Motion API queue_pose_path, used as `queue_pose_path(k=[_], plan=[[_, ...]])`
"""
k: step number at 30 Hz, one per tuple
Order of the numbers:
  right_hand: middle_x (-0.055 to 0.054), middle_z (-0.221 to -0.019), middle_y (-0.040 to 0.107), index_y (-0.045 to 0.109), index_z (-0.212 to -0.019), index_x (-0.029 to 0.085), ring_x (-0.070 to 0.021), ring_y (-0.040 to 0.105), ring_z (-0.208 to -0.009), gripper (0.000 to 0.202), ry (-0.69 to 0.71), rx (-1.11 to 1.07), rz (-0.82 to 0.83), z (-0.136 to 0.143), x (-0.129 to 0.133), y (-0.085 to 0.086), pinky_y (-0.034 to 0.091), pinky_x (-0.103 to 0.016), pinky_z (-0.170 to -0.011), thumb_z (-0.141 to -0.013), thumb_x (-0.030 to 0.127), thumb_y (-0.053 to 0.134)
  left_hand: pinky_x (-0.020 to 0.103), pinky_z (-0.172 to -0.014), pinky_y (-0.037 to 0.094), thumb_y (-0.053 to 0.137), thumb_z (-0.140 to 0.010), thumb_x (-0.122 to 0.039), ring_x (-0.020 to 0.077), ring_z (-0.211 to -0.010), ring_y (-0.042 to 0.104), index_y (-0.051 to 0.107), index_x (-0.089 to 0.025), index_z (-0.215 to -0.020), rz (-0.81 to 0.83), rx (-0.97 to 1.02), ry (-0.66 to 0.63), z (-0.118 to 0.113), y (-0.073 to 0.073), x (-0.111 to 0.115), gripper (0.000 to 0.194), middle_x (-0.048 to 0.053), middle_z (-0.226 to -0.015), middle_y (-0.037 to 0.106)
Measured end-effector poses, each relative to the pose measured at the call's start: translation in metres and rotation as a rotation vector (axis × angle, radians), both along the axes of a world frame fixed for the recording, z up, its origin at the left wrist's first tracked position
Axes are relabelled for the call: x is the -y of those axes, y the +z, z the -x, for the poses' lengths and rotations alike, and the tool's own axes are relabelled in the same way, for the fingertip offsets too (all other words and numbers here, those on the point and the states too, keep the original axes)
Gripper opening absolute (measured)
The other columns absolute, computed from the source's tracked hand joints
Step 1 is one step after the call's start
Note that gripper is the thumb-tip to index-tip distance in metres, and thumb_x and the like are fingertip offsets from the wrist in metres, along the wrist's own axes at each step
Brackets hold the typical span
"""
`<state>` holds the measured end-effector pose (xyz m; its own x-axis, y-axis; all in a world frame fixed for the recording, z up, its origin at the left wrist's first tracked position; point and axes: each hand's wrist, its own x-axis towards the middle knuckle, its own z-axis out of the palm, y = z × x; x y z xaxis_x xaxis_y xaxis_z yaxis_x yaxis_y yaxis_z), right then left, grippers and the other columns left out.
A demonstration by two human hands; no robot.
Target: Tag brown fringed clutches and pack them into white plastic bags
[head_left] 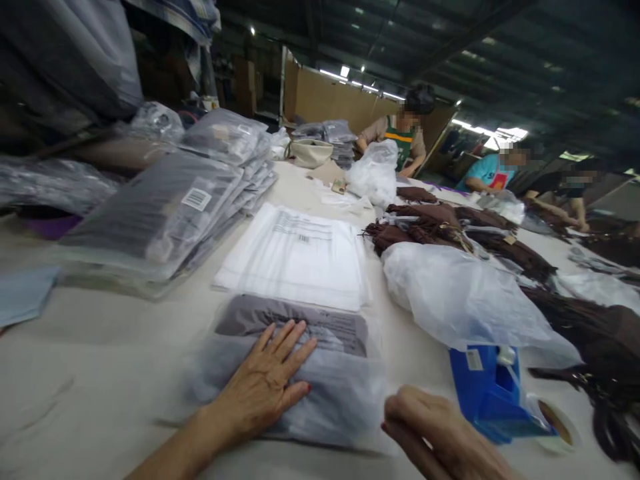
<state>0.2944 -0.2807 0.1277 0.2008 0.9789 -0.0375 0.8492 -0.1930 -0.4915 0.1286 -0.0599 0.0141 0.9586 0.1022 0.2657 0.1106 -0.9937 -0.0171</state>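
Observation:
A clear plastic bag (345,393) with dark grey folded fabric inside lies flat on the table in front of me. My left hand (265,373) rests palm down on it, fingers spread. Off the bag's lower right corner is my right hand (430,427), slightly blurred, with its fingers curled together; whatever they may hold is hidden. Just beyond the bag sits a stack of white printed plastic bags (295,260). To the right of my right hand stands a blue tape dispenser (487,393), with a tape roll (555,423) at its near end.
Bagged grey items with barcode labels are piled (165,207) on the left. Crumpled clear plastic (460,293) and brown fringed fabric pieces (430,223) cover the right side. Light blue sheets (25,293) lie at the left edge. Several people (400,133) work farther along the table.

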Motion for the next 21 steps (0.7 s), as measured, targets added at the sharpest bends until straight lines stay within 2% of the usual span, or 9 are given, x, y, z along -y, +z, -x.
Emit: queue_pose_path(k=[2,5,8,10,12,15,18,20,21], plan=[[0.003,-0.069,0.057,0.057,-0.076,0.023,-0.0108,0.052,-0.062,0.023,0.105,-0.024,0.125,-0.008,-0.039,0.005,0.039,-0.021,-0.06,-0.091,0.031,0.042,0.046,-0.107,0.027,0.047,-0.089,-0.045,0.0251,-0.135,0.027,0.014,-0.027,-0.144,0.034,0.008,-0.003,0.001,0.0,0.001,0.066,0.008,-0.148,0.027],[0.006,-0.059,0.046,0.053,-0.065,0.02,-0.0091,0.041,-0.055,0.021,0.139,-0.083,0.252,-0.022,-0.083,-0.006,0.029,-0.023,-0.055,-0.086,0.021,0.047,0.046,-0.107,0.027,0.047,-0.089,-0.045,0.0252,-0.135,0.026,0.013,-0.027,-0.144,0.074,0.018,-0.012,0.003,0.0,0.001,0.067,0.008,-0.148,0.026],[0.008,-0.052,0.042,0.053,-0.059,0.019,-0.0077,0.038,-0.052,0.018,0.082,-0.189,0.375,-0.037,-0.108,-0.023,0.026,-0.022,-0.052,-0.077,0.018,0.055,0.046,-0.107,0.026,0.048,-0.088,-0.046,0.0255,-0.135,0.026,0.013,-0.027,-0.144,0.086,0.02,-0.005,0.002,-0.002,0.002,0.068,0.009,-0.149,0.026],[0.008,-0.05,0.044,0.054,-0.059,0.019,-0.0077,0.04,-0.05,0.017,0.031,-0.229,0.436,-0.048,-0.115,-0.033,0.026,-0.021,-0.048,-0.071,0.024,0.064,0.046,-0.107,0.026,0.048,-0.088,-0.047,0.0257,-0.136,0.025,0.013,-0.027,-0.144,0.074,0.021,0.003,0.002,-0.004,0.002,0.069,0.009,-0.149,0.026],[0.008,-0.05,0.047,0.054,-0.06,0.018,-0.0084,0.042,-0.05,0.023,-0.058,-0.215,0.445,-0.062,-0.115,-0.043,0.026,-0.021,-0.045,-0.063,0.032,0.073,0.046,-0.107,0.026,0.048,-0.088,-0.047,0.0256,-0.136,0.025,0.014,-0.026,-0.144,0.049,0.029,0.007,0.001,-0.005,0.002,0.069,0.009,-0.149,0.026],[0.007,-0.052,0.05,0.051,-0.058,0.018,-0.0101,0.045,-0.051,0.031,-0.234,-0.129,0.385,-0.079,-0.1,-0.055,0.027,-0.022,-0.044,-0.056,0.033,0.078,0.045,-0.106,0.026,0.046,-0.088,-0.048,0.025,-0.137,0.023,0.016,-0.025,-0.143,0.01,0.056,0.007,0.001,-0.005,0.001,0.067,0.009,-0.148,0.027],[0.001,-0.06,0.055,0.053,-0.066,0.018,-0.0134,0.05,-0.056,0.023,-0.421,0.006,0.251,-0.073,-0.072,-0.061,0.036,-0.026,-0.051,-0.077,0.036,0.063,0.044,-0.106,0.026,0.045,-0.089,-0.047,0.0244,-0.137,0.022,0.017,-0.026,-0.143,-0.004,0.062,0.011,0.001,-0.005,0.001,0.065,0.009,-0.148,0.028],[-0.004,-0.074,0.062,0.057,-0.081,0.017,-0.0165,0.057,-0.068,0.024,-0.451,0.127,-0.008,-0.051,-0.055,-0.065,0.044,-0.029,-0.063,-0.089,0.035,0.045,0.045,-0.106,0.027,0.045,-0.089,-0.047,0.0246,-0.136,0.023,0.016,-0.026,-0.143,0.001,0.056,0.007,0.001,-0.004,0.001,0.065,0.009,-0.148,0.028],[-0.007,-0.085,0.065,0.059,-0.091,0.016,-0.018,0.06,-0.079,0.025,-0.399,0.211,-0.168,-0.035,-0.048,-0.068,0.047,-0.03,-0.072,-0.092,0.033,0.04,0.045,-0.106,0.028,0.045,-0.089,-0.048,0.0248,-0.136,0.024,0.016,-0.026,-0.144,0.005,0.054,0.004,0.001,-0.004,0.001,0.065,0.009,-0.148,0.028]])
